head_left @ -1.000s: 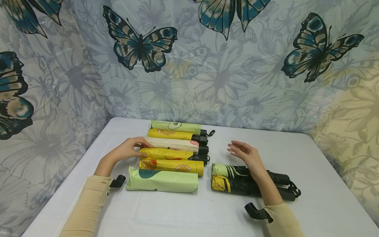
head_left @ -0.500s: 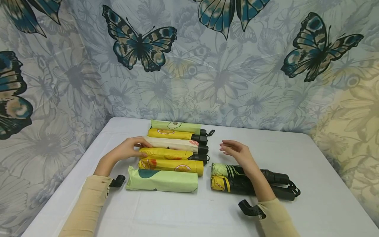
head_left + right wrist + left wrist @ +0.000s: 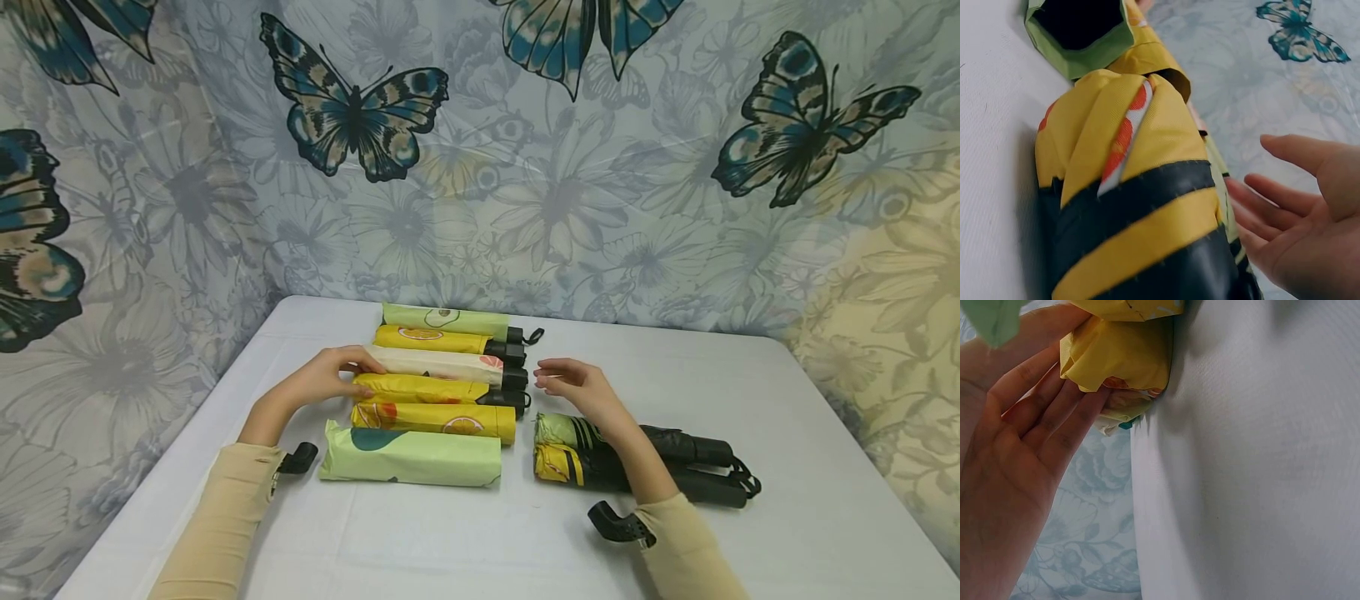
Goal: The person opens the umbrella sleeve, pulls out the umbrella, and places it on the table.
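Folded umbrellas in printed sleeves lie in a row on the white table. In the head view my left hand [image 3: 330, 377] grips the left end of a yellow umbrella [image 3: 420, 389], thumb on its near side and fingers toward the cream umbrella [image 3: 442, 364]. The left wrist view shows that yellow end [image 3: 1119, 356] between thumb and fingers. My right hand [image 3: 581, 390] hovers with loosely bent fingers, holding nothing, just right of the black handle ends. Under its forearm lie two bare umbrellas, one green and black [image 3: 558, 429], one yellow and black [image 3: 558, 464].
Nearer me lie a yellow sleeve [image 3: 431, 422] and a light green sleeve [image 3: 420, 460]; in the right wrist view the green sleeve's mouth [image 3: 1085, 65] gapes. Behind are another yellow umbrella [image 3: 431, 337] and a green avocado-print umbrella [image 3: 465, 322]. A butterfly-print cloth [image 3: 562, 208] hangs behind the table.
My right hand has moved left, from above the two bare umbrellas to beside the row's handle ends. The left hand has stayed on the yellow umbrella.
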